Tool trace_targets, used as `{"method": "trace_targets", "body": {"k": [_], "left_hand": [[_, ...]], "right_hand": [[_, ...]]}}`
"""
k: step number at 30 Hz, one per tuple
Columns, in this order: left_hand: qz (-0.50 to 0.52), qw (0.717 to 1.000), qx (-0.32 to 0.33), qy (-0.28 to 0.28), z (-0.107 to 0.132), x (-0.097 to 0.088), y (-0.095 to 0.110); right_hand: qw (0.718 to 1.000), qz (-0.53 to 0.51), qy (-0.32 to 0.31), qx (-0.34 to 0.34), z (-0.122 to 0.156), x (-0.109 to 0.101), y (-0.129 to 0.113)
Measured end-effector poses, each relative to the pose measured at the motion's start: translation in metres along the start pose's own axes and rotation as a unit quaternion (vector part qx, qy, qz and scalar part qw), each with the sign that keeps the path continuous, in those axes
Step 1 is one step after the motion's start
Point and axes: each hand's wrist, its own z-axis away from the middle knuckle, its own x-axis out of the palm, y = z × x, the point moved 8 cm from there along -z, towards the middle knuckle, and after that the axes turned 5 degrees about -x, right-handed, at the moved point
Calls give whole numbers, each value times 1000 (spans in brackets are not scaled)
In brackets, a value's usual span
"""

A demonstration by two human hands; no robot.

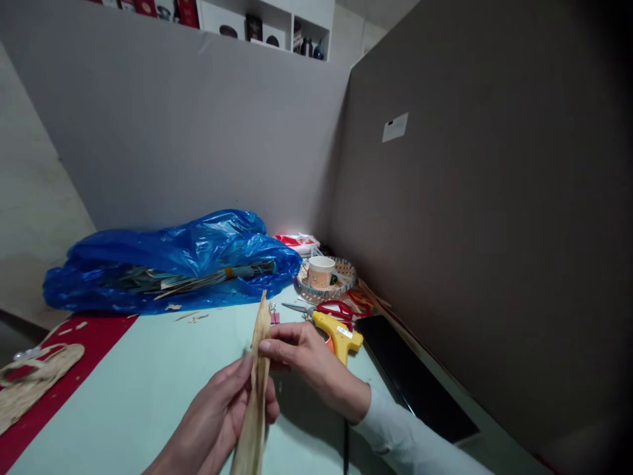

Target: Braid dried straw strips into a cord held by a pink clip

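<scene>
A long tan dried leaf strip stands nearly upright between both hands, above the pale green table. My left hand wraps its fingers around the strip's lower half from the left. My right hand pinches the strip near its upper part with thumb and fingers. The strip's pointed tip reaches up towards the blue bag.
A blue plastic bag holding a bundle of leaves lies at the back. A yellow glue gun, red-handled scissors, a paper cup in a woven tray and a black slab sit to the right. Woven straw pieces rest on red cloth, left.
</scene>
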Motion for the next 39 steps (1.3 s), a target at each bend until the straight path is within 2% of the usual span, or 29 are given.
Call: {"method": "trace_targets", "body": {"k": [2,6,8,11,14,16,18,22,24,28,32,39], "left_hand": [[-1,1000,-7,-24,0,3,-4],[-40,995,-54,-71,0,8,-18],[-66,994,-59,-65,0,6,-20],[-77,995,-31,-58,-2,6,-16],[-67,997,-9,-24,-4,-1,-12],[-63,998,4,-1,-7,-7,-6],[-59,998,25,12,-9,-12,3],[-62,996,56,38,-15,-24,26],[-67,994,65,47,-19,-27,34],[-78,992,78,57,-28,-29,42],[-84,991,90,56,-34,-30,43],[-104,988,103,59,-34,-29,46]], "right_hand": [[1000,-13,-4,0,0,1,0],[1000,-14,23,-14,-1,-11,-3],[999,-15,28,-18,0,-14,-3],[1000,0,19,6,3,-8,5],[997,77,-7,9,2,1,10],[980,200,-6,-21,-4,-3,3],[942,328,25,-57,-13,-16,-11],[880,465,66,-71,-34,-45,-29],[849,523,56,-59,-43,-48,-24],[800,599,19,-41,-55,-39,1],[775,631,11,-31,-62,-35,13],[776,628,48,-27,-64,-43,2]]}}
